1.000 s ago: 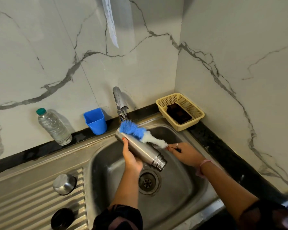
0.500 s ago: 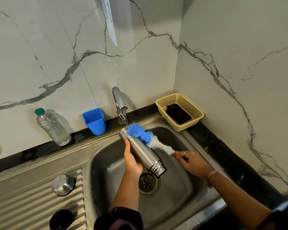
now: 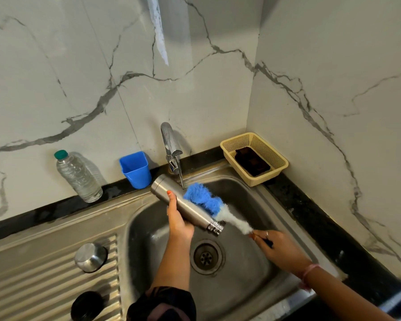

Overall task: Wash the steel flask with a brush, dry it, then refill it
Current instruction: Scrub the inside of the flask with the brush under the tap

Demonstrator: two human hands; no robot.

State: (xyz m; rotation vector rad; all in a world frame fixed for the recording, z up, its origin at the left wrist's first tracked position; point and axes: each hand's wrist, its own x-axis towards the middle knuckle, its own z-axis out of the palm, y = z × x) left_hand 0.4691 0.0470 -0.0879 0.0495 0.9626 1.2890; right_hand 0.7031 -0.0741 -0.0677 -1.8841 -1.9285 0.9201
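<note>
A white marble-veined wall corner backs a stainless steel sink (image 3: 248, 188) set in a dark bench; the tap (image 3: 170, 144) stands at the basin's back edge and runs a thin stream. Just in front of the tap, over the basin, the left hand (image 3: 178, 220) grips the steel flask (image 3: 183, 202), fingers curled round its body; the flask's long axis slants from its base near the tap down to its threaded mouth above the drain (image 3: 206, 256). The right hand (image 3: 273, 245), right of the drain, clamps the handle of the bottle brush (image 3: 214, 208); its blue and white head lies along the flask's right flank, touching it, outside the mouth. Judging by this, scrubbing is under way; drying and refilling remain.
</note>
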